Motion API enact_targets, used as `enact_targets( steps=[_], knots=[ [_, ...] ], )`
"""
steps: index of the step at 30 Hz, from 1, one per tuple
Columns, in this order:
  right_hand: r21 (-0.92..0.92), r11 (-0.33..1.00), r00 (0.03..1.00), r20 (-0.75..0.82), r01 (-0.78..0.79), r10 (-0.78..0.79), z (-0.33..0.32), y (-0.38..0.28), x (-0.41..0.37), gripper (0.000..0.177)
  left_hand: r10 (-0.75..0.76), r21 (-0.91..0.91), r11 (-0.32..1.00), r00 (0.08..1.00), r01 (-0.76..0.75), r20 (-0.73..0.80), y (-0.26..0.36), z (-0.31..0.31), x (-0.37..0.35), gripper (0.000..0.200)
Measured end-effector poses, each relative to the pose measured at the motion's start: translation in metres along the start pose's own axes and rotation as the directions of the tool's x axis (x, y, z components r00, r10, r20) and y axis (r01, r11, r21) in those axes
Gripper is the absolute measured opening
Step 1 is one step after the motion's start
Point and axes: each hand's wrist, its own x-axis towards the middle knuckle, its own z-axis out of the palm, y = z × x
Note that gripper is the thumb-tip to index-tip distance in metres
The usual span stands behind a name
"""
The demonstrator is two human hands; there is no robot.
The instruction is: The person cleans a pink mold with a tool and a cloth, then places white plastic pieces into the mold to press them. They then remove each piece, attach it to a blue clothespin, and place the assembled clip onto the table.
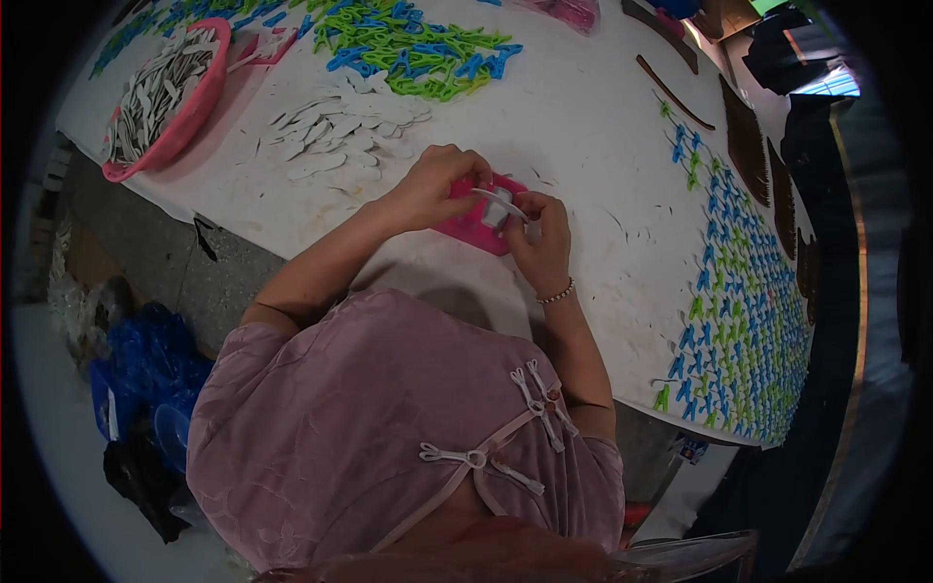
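Note:
Between my two hands a thin, curved white strip (pixel 501 202) spans a grey block (pixel 496 210) on a bright pink board (pixel 470 229). My left hand (pixel 439 187) is closed, its fingertips pinching the strip's left end. The right hand (pixel 541 241), with a beaded bracelet at its wrist, pinches the strip near the other end. Part of the board and block is hidden behind my fingers. Beyond my left hand lies a loose pile of flat whitish strips (pixel 340 126).
A pink basin (pixel 216 87) full of similar strips stands at the table's left edge. Green and blue clothespins (pixel 403 49) are heaped at the back. Many more clothespins (pixel 734 311) stand in rows on the right. Dark curved pieces (pixel 743 146) lie along the far right edge.

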Motion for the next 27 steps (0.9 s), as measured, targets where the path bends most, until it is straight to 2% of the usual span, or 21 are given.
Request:
enact_targets(
  steps=[7, 13, 18, 22, 23, 24, 25, 26, 27],
  knots=[
    [-0.032, 0.999, 1.0, 0.005, 0.0, 0.0, -0.004, 0.001, -0.001, 0.029, 0.002, -0.05, 0.999, 1.0, 0.0, 0.026, -0.003, 0.004, 0.004, 0.025],
    [-0.064, 0.998, 1.0, -0.021, 0.006, -0.008, -0.013, -0.005, 0.003, 0.028, -0.021, -0.009, 1.0, 0.994, 0.022, 0.106, -0.002, 0.008, 0.009, 0.024],
    [-0.152, 0.98, 0.985, -0.094, 0.127, -0.142, -0.032, -0.018, 0.015, 0.031, 0.004, -0.026, 1.0, 0.986, 0.0, 0.164, 0.006, 0.02, 0.02, 0.026],
    [-0.181, 0.967, 0.983, -0.014, 0.179, -0.184, -0.045, -0.038, 0.034, 0.033, 0.028, -0.067, 0.998, 0.982, -0.015, 0.186, 0.014, 0.03, 0.029, 0.029],
    [-0.003, 0.998, 0.998, 0.002, 0.069, -0.069, -0.047, -0.043, 0.04, 0.034, 0.034, -0.062, 0.998, 0.984, -0.024, 0.176, 0.011, 0.028, 0.03, 0.029],
    [0.17, 0.984, 0.998, 0.04, -0.05, 0.043, -0.047, -0.045, 0.047, 0.035, -0.018, -0.143, 0.989, 0.993, 0.034, 0.114, 0.008, 0.026, 0.031, 0.029],
    [0.167, 0.985, 0.999, 0.039, -0.04, 0.034, -0.05, -0.039, 0.056, 0.035, -0.074, -0.229, 0.97, 0.996, 0.086, 0.058, 0.004, 0.023, 0.032, 0.029],
    [0.208, 0.974, 0.989, 0.132, -0.094, 0.068, -0.053, -0.026, 0.068, 0.036, -0.069, -0.23, 0.97, 0.996, 0.079, 0.052, 0.0, 0.018, 0.032, 0.029],
    [0.242, 0.958, 0.969, 0.225, -0.153, 0.098, -0.051, -0.014, 0.079, 0.037, -0.071, -0.266, 0.962, 0.997, 0.062, -0.024, -0.006, 0.012, 0.031, 0.028]
  ],
)
